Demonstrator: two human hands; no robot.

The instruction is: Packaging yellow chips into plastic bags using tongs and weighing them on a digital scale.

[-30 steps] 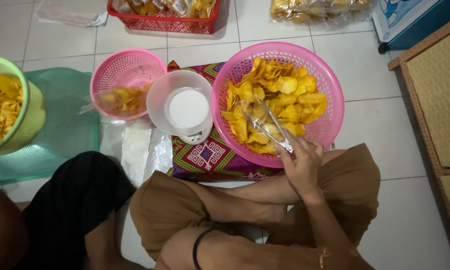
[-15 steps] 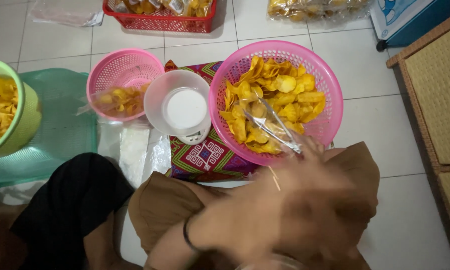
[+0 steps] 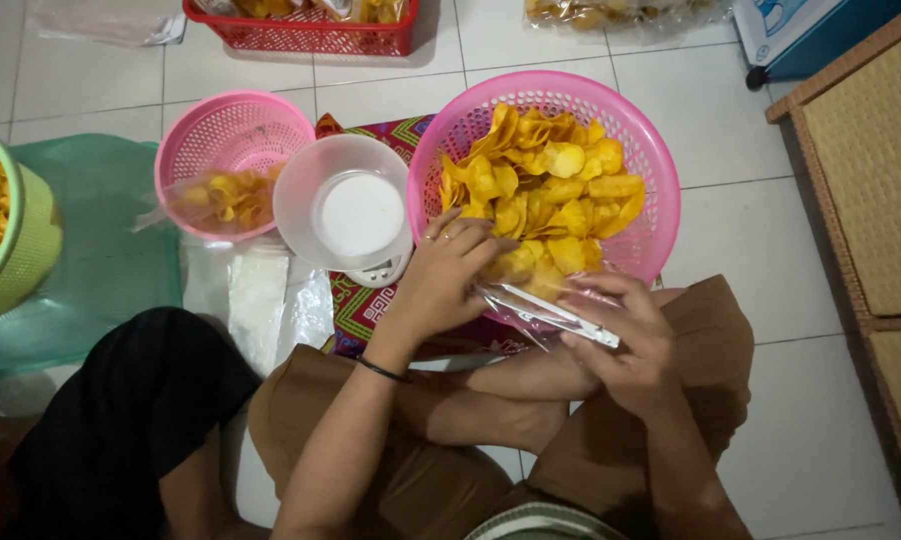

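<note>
Holding a clear plastic bag (image 3: 545,312) at the near rim of the large pink basket (image 3: 642,232), we have both hands busy over the heap of yellow chips (image 3: 540,185). Our left hand (image 3: 448,275) is curled, its fingers (image 3: 475,245) closed on the bag's mouth and touching the chips at the basket's near edge. Our right hand (image 3: 625,345) cups the bag from below and beside, fingers pinching its clear edge. Whether any chip is already inside the bag we cannot tell; the film is too glossy and folded.

We judge the main risk to be spillage: the bag's mouth looks narrow and limp, so chips pushed toward it could slide past the opening and drop onto our lap or the tiled floor (image 3: 750,140). A firm squeeze of the left hand could also crush the thin chips. The bag sits right over the basket's rim, and pulling on it might tip the basket, which rests partly on the patterned cloth (image 3: 365,305).

Just beside our left wrist stands a white bowl on a small kitchen scale (image 3: 342,210); a careless elbow could knock it. Beyond it, the small pink basket (image 3: 232,135) holds a filled bag of chips, and a green bowl (image 3: 15,235) of chips sits at the far left.
</note>
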